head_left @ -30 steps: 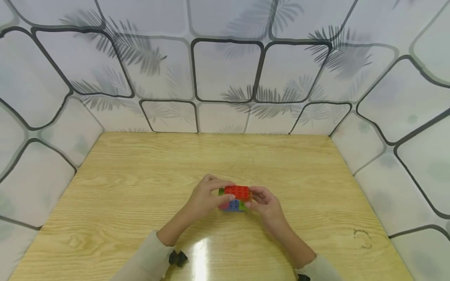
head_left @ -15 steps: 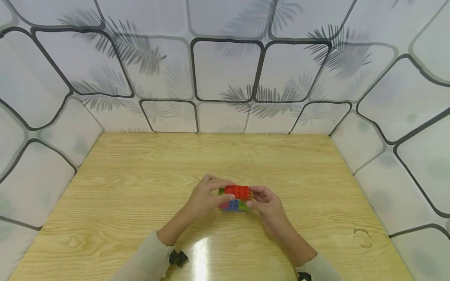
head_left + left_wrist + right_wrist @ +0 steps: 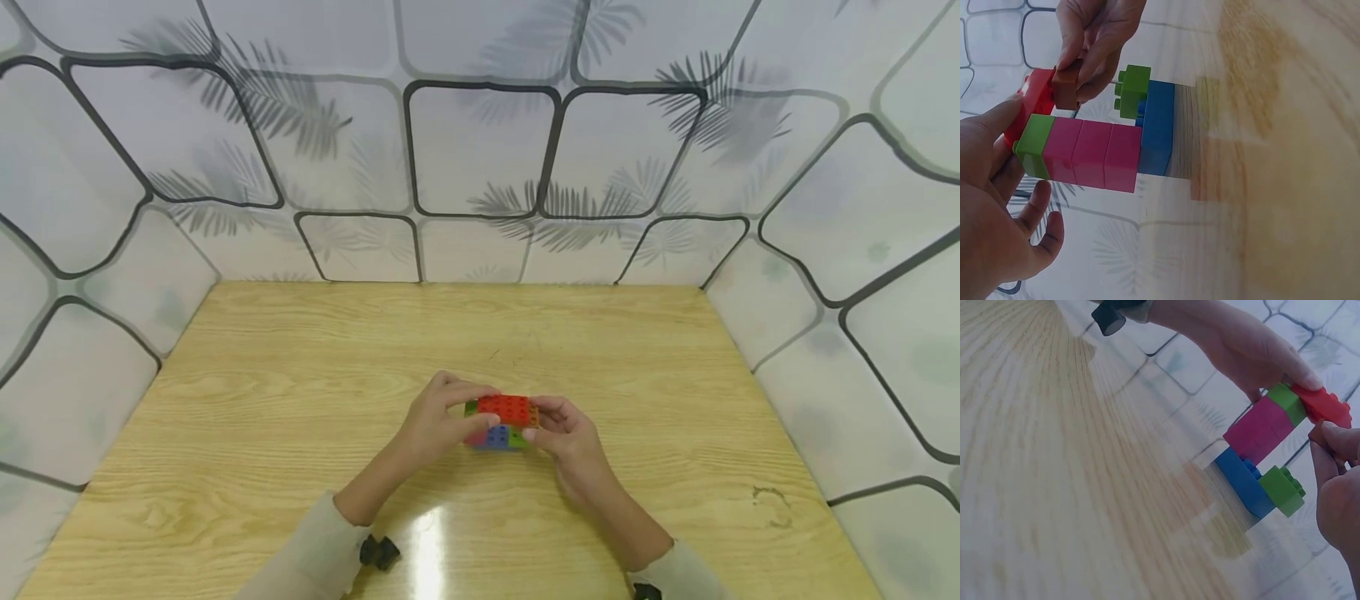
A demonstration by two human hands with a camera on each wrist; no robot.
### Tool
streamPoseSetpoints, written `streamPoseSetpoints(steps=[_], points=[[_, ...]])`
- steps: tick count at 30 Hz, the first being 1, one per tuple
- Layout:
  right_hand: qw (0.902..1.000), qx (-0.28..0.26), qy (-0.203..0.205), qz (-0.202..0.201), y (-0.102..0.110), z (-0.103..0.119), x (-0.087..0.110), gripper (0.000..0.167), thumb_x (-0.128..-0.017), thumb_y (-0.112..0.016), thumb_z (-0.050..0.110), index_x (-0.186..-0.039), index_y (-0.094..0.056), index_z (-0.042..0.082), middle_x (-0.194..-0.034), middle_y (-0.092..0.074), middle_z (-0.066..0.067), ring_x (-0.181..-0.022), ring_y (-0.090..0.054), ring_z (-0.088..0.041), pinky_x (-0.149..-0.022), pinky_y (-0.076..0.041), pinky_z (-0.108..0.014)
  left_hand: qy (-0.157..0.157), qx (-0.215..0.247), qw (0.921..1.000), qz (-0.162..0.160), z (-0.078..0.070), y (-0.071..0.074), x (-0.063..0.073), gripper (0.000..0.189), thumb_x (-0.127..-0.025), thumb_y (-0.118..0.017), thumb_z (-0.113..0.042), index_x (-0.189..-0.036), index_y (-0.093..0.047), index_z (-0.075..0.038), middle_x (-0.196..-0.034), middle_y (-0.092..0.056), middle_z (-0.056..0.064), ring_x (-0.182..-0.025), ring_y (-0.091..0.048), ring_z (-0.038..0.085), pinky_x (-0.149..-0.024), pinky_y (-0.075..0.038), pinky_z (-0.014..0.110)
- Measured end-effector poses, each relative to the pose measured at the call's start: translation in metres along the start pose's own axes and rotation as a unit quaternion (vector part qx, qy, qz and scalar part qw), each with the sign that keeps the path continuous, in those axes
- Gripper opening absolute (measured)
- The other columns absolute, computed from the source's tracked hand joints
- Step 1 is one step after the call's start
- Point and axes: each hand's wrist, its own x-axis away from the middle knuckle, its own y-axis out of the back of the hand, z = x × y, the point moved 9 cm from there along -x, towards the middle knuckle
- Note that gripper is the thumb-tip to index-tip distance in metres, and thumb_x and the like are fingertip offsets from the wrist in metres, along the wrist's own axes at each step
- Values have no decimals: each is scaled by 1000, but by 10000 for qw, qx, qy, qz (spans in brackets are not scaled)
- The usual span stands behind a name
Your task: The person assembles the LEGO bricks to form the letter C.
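A stack of toy building bricks stands on the table between both hands. Its base is a blue brick (image 3: 1159, 128). At one end, several pink bricks (image 3: 1091, 153) rise from the base to a green brick (image 3: 1035, 140), and a red brick (image 3: 510, 408) lies across the top, overhanging. A second green brick (image 3: 1135, 92) sits on the blue brick's other end. My left hand (image 3: 435, 421) grips the red brick between thumb and fingers. A small brown brick (image 3: 1066, 90) is pinched by my right hand (image 3: 573, 437) against the red brick's overhanging end; whether it is joined there cannot be seen.
The wooden table (image 3: 337, 333) spreads around the stack, with a glare spot near its front. Patterned white cloth (image 3: 480, 150) walls the back and both sides. A dark ring-shaped mark (image 3: 772, 508) shows on the table at the right.
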Motion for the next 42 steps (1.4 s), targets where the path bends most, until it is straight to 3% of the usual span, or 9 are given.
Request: streamPoseSetpoints(steps=[9,13,20,24,27,33,38,42], points=[[9979,-558,-239,-225,0,-7,-1,41,-85,-64,-16,-120,-58,5,-120,-61,-8,-110,-61,-19,-94,-54,-25,-136,-88,9999,-54,-1,1,-1,41,-86,-79,-41,-123,-74,-24,-122,-71,-15,-102,-46,12,-83,-47,44],[9964,-769,-215,-280,0,-8,-1,40,-85,-63,-17,-114,-63,10,-117,-62,-6,-107,-62,-17,-92,-55,-24,-258,-207,9994,-65,-5,2,-1,40,-86,-79,-41,-122,-74,-25,-122,-71,-14,-99,-46,12,-79,-46,39],[9971,-721,-189,-158,-1,-8,-1,40,-85,-63,-16,-115,-62,11,-119,-60,-5,-109,-60,-16,-93,-54,-23,-262,-351,9990,-93,-5,2,0,39,-86,-79,-40,-122,-74,-26,-122,-72,-13,-98,-47,17,-76,-43,34],[9993,-345,-114,-63,0,-7,0,41,-86,-65,-13,-120,-57,8,-122,-60,-6,-113,-61,-17,-94,-54,-24,-155,-227,9996,-66,-3,1,0,40,-86,-79,-41,-123,-74,-26,-122,-71,-14,-99,-47,20,-77,-43,35],[9997,227,76,-13,3,-4,0,43,-86,-68,-8,-126,-55,4,-125,-61,-3,-115,-61,-16,-93,-55,-24,-41,-85,9999,-39,-2,0,1,41,-86,-79,-43,-124,-73,-29,-121,-71,-15,-101,-46,18,-77,-44,36],[9867,1435,739,205,3,8,1,48,-87,-73,0,-132,-54,-4,-126,-63,1,-120,-60,-12,-94,-54,-24,150,207,9997,24,4,-3,5,44,-87,-77,-47,-127,-71,-31,-119,-61,-11,-105,-46,18,-82,-44,38],[9778,1803,985,412,4,15,4,46,-90,-73,7,-133,-57,0,-132,-62,1,-121,-62,-19,-92,-56,-27,81,306,9992,238,5,-6,6,44,-89,-73,-52,-130,-66,-40,-123,-60,-15,-109,-44,19,-87,-41,39],[9746,1853,1106,598,5,19,5,45,-93,-72,9,-134,-57,4,-136,-60,-3,-124,-61,-21,-93,-56,-28,-99,307,9991,268,2,4,7,44,-89,-74,-48,-131,-64,-40,-129,-60,-17,-114,-45,25,-86,-40,39]])
